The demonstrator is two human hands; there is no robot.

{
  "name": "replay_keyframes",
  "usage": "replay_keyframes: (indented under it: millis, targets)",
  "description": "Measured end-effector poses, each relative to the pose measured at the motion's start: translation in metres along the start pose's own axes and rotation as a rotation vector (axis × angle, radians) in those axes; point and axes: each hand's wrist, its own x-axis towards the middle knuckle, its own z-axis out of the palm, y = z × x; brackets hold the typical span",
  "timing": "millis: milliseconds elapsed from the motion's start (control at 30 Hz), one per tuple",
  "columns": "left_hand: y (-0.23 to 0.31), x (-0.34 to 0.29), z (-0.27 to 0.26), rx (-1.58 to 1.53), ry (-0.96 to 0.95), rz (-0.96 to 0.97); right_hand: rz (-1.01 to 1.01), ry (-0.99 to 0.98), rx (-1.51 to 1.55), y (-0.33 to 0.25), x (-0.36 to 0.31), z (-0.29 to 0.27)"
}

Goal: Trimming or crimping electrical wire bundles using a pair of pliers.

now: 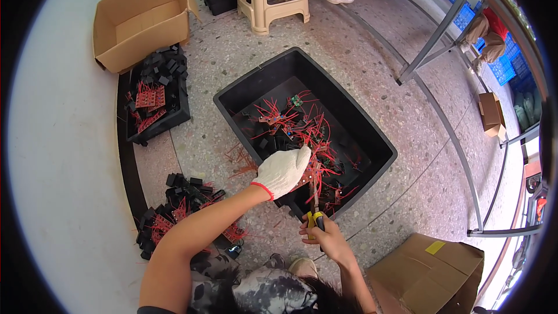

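Observation:
My left hand (283, 171), in a white knitted glove with a red cuff, is closed on a reddish-brown circuit board (311, 175) with red wires over the near side of a black plastic tub (372, 129). My bare right hand (332, 242) grips a pair of pliers (317, 218) with yellow and black handles. Their metal jaws point away from me and reach to the board; wires and fingers hide whether they are closed on anything. Beneath and beyond my glove, a tangle of small boards with red wires (278, 117) lies in the tub, along with some black pieces.
At left, a heap of black blocks and wired boards (185, 200) lies on the speckled floor. Behind it stand a filled black crate (176, 115) and an open cardboard box (142, 14). A beige stool (273, 0) is at the back, a carton (430, 270) at near right.

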Motion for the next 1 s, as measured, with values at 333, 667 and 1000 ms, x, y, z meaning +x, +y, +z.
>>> replay_keyframes:
  millis: [333, 667, 1000]
  targets:
    - [-0.001, 0.005, -0.003, 0.348, -0.017, 0.216, 0.079, -0.155, 0.089, -0.009, -0.007, -0.01]
    - [-0.003, 0.006, -0.003, 0.018, -0.002, 0.032, 0.009, -0.174, 0.304, -0.013, -0.015, 0.0]
    - [0.006, 0.004, -0.01, -0.106, -0.035, -0.007, 0.007, -0.011, 0.1, -0.019, -0.015, 0.003]
